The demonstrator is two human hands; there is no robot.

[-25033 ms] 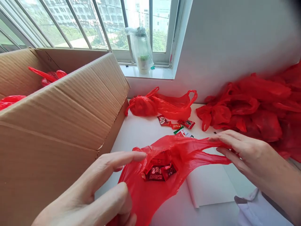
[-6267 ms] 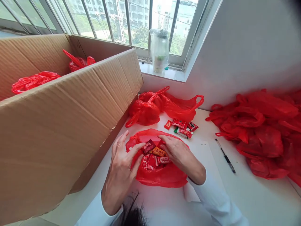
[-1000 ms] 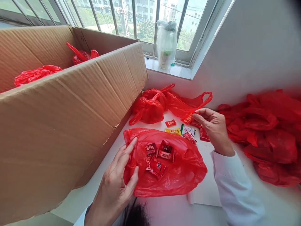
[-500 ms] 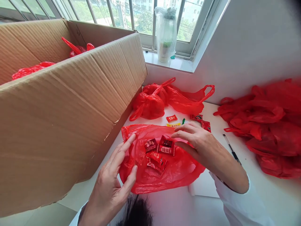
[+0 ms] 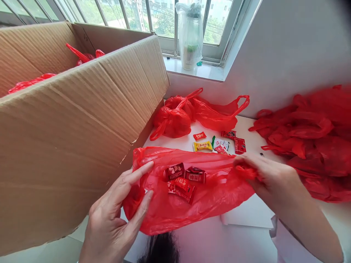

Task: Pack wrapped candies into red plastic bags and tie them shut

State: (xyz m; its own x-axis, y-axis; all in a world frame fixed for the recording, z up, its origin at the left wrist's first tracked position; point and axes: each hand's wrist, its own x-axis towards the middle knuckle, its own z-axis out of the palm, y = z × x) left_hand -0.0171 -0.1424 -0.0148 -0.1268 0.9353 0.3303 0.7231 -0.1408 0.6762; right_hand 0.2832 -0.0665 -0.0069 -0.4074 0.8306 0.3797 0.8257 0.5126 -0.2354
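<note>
A red plastic bag (image 5: 211, 197) lies spread open on the white table, with several wrapped sweets (image 5: 182, 186) in dark red and bright red wrappers on it. At its left end my left hand (image 5: 117, 208) has thumb and forefinger apart, with bunched red plastic between them. My right hand (image 5: 263, 179) is closed round the gathered right end of the bag. Just behind the bag lie a yellow sweet (image 5: 202, 146), a small red sweet (image 5: 199, 136), a green and white packet (image 5: 220, 143) and dark red sweets (image 5: 240, 145).
A large cardboard box (image 5: 82, 120) with red bags inside fills the left. Tied red bags (image 5: 175, 118) stand near the wall, and a heap of red bags (image 5: 315, 138) lies at the right. A wrapped bottle (image 5: 190, 44) stands on the windowsill.
My right hand has moved right from above the sweets and taken hold of the bag's right end. The bag is stretched wider; the sweets behind it show more. My left hand has shifted slightly left.
</note>
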